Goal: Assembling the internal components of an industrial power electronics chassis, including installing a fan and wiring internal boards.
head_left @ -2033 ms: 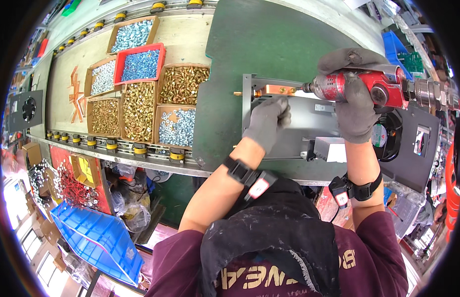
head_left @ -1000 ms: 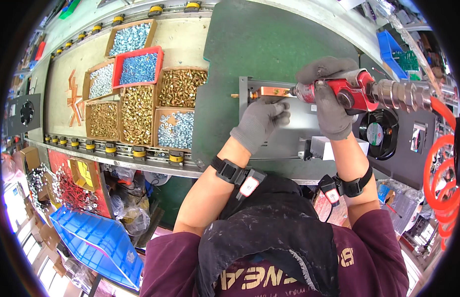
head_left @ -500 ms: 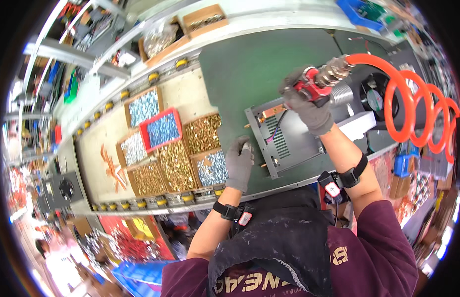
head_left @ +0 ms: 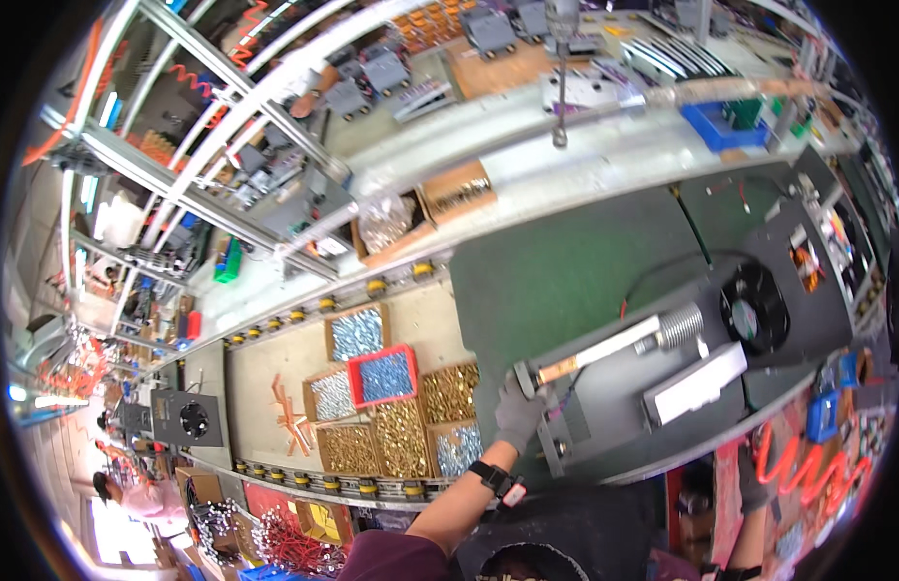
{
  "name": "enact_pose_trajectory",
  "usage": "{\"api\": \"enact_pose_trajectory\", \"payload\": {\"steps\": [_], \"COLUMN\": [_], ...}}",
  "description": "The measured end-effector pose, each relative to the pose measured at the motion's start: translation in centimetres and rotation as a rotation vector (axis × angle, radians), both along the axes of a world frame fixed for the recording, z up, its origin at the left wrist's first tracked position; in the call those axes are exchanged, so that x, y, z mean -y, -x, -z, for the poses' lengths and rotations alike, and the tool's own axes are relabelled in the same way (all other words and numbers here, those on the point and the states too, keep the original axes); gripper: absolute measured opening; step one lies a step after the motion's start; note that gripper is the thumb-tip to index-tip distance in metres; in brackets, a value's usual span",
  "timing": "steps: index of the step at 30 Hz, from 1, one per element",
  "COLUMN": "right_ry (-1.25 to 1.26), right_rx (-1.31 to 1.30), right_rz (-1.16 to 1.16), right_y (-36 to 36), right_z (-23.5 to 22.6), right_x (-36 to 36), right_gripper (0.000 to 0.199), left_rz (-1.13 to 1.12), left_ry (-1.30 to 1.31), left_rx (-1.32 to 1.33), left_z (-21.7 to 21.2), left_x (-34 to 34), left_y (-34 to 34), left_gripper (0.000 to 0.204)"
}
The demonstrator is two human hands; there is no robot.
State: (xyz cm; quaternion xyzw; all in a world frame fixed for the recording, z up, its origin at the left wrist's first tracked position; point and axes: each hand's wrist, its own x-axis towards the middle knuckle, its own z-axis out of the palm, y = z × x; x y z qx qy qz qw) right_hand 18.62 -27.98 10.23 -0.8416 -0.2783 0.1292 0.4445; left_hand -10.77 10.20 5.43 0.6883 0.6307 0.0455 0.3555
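Note:
My gloved left hand is closed on the left end plate of a grey sheet-metal chassis, which rests on the green mat. The chassis carries a black fan, a ribbed metal cylinder, a long bar with a copper-coloured end and a white block. Low at the right, past the table's front edge, hangs my gloved right hand, beside an orange-red coiled hose. Its fingers are unclear, and no tool shows in it.
Left of the mat stand several open boxes of screws and a red bin of bluish screws. Copper-coloured strips lie farther left. Yellow rollers line the table edges. Overhead hangs a metal driver; a blue bin sits behind.
My right hand, earlier gripping a red power tool over the chassis, has dropped to the lower right. My left hand has moved from the mat onto the end plate. The view has tilted up.

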Motion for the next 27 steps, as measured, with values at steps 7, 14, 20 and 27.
{"api": "enact_pose_trajectory", "payload": {"steps": [7, 14, 20, 27], "right_ry": [0.460, 0.399, -0.257, -0.645], "right_rx": [0.103, 0.447, 0.395, 0.267], "right_rz": [0.237, -0.423, -0.556, -0.394], "right_y": [-8.7, -0.1, -0.1, -7.4], "right_z": [10.7, -9.9, -17.6, -21.6], "right_x": [13.2, -9.1, -31.7, -56.9], "right_gripper": [0.057, 0.030, 0.036, 0.060], "left_rz": [-0.075, 0.007, 0.120, 0.095], "left_ry": [0.142, -0.108, -0.317, -0.349], "left_rx": [-0.064, -0.086, 0.031, 0.090], "left_z": [-1.2, -0.1, 1.6, 2.6], "left_x": [-0.5, -0.9, -0.5, 0.5], "left_y": [-0.7, -1.1, 1.1, 0.0], "left_gripper": [0.085, 0.093, 0.081, 0.084]}}
